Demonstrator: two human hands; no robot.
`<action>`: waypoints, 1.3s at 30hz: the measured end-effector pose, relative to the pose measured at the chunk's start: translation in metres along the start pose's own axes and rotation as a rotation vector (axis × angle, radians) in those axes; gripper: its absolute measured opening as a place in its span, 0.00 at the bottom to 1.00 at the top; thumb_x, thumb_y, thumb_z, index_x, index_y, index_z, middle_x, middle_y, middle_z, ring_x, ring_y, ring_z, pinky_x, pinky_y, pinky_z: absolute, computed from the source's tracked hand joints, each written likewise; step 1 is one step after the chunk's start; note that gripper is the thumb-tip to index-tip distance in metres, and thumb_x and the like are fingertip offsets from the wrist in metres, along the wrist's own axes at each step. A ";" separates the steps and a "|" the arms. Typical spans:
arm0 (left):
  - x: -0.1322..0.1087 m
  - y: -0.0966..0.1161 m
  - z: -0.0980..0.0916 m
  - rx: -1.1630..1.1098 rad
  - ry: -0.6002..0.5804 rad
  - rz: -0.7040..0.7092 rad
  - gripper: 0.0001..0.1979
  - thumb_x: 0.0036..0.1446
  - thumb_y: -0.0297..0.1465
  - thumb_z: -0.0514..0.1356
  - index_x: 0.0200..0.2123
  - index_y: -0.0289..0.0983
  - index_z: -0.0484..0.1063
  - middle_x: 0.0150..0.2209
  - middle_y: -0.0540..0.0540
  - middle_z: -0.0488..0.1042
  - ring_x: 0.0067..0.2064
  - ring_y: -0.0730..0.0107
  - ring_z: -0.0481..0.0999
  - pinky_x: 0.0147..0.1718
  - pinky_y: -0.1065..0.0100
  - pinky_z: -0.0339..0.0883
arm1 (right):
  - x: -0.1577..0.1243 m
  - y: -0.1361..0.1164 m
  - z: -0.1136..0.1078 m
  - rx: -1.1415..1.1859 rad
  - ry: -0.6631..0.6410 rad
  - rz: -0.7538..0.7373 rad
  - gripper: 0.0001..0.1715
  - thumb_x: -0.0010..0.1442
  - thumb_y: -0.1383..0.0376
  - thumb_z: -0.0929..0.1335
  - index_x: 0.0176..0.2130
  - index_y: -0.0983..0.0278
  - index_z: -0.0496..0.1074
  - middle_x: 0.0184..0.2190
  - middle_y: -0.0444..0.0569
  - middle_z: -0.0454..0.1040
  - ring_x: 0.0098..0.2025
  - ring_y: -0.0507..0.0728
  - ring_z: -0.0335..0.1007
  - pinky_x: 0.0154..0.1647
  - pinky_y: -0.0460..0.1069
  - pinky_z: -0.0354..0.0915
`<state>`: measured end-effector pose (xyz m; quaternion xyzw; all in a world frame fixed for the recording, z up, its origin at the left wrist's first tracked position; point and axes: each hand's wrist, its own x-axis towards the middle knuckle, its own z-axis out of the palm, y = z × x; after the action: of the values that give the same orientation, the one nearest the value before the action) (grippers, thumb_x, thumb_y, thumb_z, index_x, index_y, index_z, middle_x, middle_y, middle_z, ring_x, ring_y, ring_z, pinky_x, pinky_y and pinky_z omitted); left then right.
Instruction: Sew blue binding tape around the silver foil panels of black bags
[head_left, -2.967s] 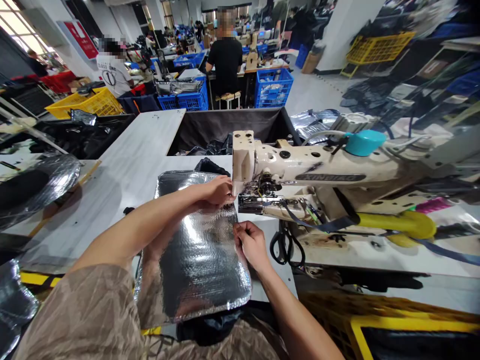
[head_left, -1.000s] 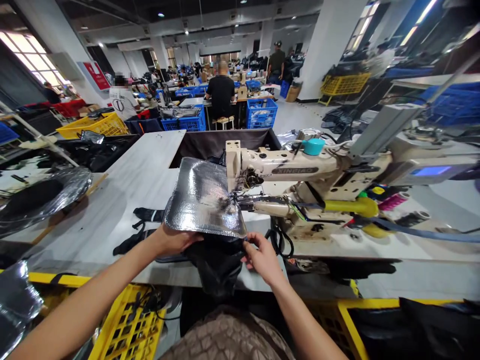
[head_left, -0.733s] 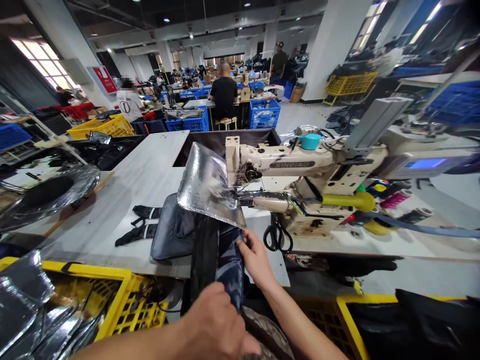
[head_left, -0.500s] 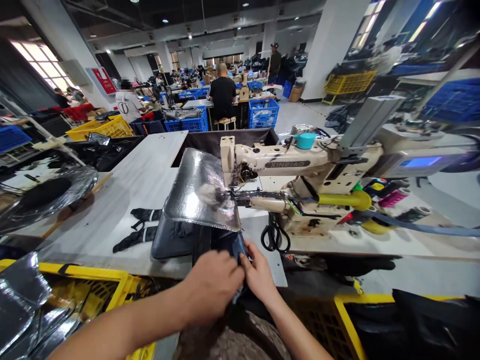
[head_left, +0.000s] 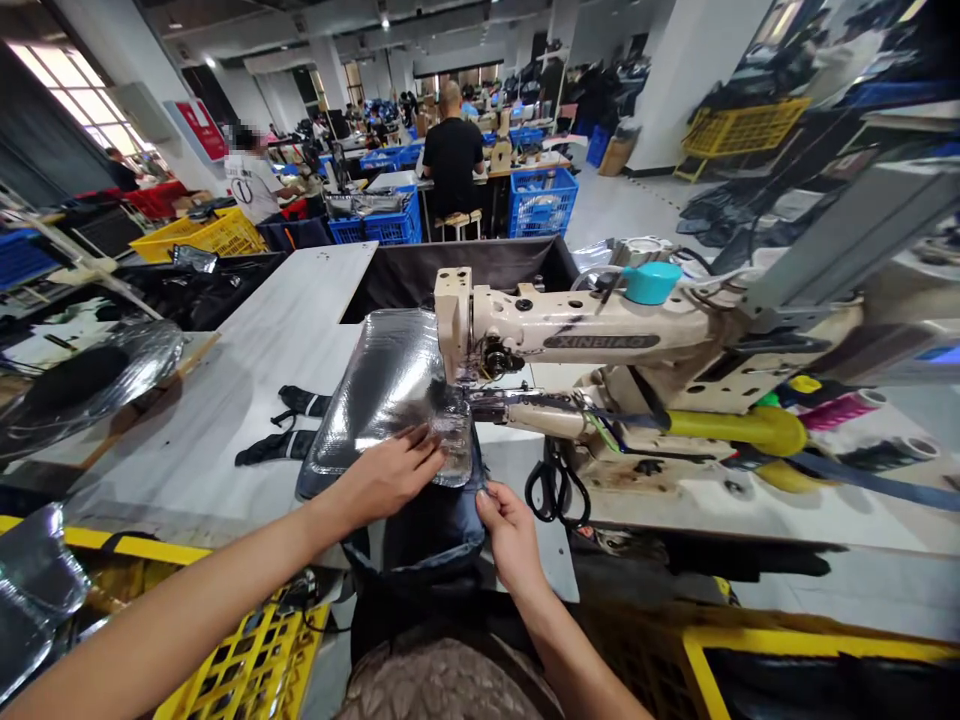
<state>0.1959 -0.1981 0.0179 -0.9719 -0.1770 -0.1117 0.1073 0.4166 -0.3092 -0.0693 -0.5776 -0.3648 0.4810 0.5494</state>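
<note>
A silver foil-faced panel [head_left: 375,375] lies under the head of a white sewing machine [head_left: 600,325], with dark blue fabric [head_left: 431,520] below and in front of it. My left hand [head_left: 394,470] rests on the lower part of the foil with its fingers spread. Thumb and fingers of my right hand [head_left: 510,525] pinch the dark fabric's edge, just right of the foil's lower corner. Black straps [head_left: 277,445] stick out on the table left of the panel.
Black scissors [head_left: 556,490] lie by the machine base. Thread cones [head_left: 847,415] stand at the right. Yellow crates [head_left: 251,650] sit below the table edge at both sides. A dark bin [head_left: 465,265] is behind the table. Seated people [head_left: 452,160] work farther back.
My left hand has moved up and left from the dark fabric onto the foil and opened. My right hand still pinches the fabric edge. The view has shifted a little.
</note>
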 end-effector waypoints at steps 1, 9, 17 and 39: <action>0.001 -0.004 0.001 -0.009 -0.006 0.002 0.20 0.69 0.23 0.52 0.62 0.25 0.69 0.61 0.30 0.73 0.65 0.48 0.71 0.62 0.52 0.70 | 0.004 -0.001 0.002 0.029 -0.001 0.014 0.19 0.61 0.51 0.73 0.41 0.64 0.80 0.31 0.46 0.76 0.31 0.54 0.64 0.34 0.48 0.60; 0.025 -0.035 0.021 0.002 0.018 0.020 0.18 0.71 0.25 0.54 0.60 0.27 0.72 0.59 0.28 0.75 0.62 0.50 0.74 0.57 0.51 0.76 | 0.052 -0.025 0.021 0.069 0.022 0.019 0.16 0.56 0.54 0.74 0.38 0.63 0.79 0.29 0.45 0.74 0.31 0.54 0.63 0.36 0.48 0.59; 0.047 -0.062 0.051 0.005 0.063 -0.095 0.15 0.74 0.27 0.52 0.56 0.32 0.75 0.57 0.34 0.76 0.60 0.53 0.75 0.54 0.54 0.76 | 0.097 -0.032 0.041 0.056 0.013 -0.018 0.20 0.54 0.50 0.72 0.38 0.63 0.77 0.28 0.43 0.72 0.29 0.52 0.61 0.33 0.47 0.58; 0.075 -0.038 0.002 -0.188 -0.287 -0.141 0.15 0.61 0.20 0.53 0.45 0.26 0.79 0.27 0.39 0.76 0.30 0.57 0.75 0.35 0.57 0.67 | 0.092 -0.039 0.039 0.038 -0.015 0.137 0.23 0.49 0.52 0.74 0.42 0.63 0.78 0.23 0.41 0.71 0.20 0.51 0.59 0.19 0.47 0.63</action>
<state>0.2512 -0.1391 0.0415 -0.9688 -0.2471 0.0047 -0.0183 0.4080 -0.2059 -0.0419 -0.5870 -0.3192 0.5286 0.5236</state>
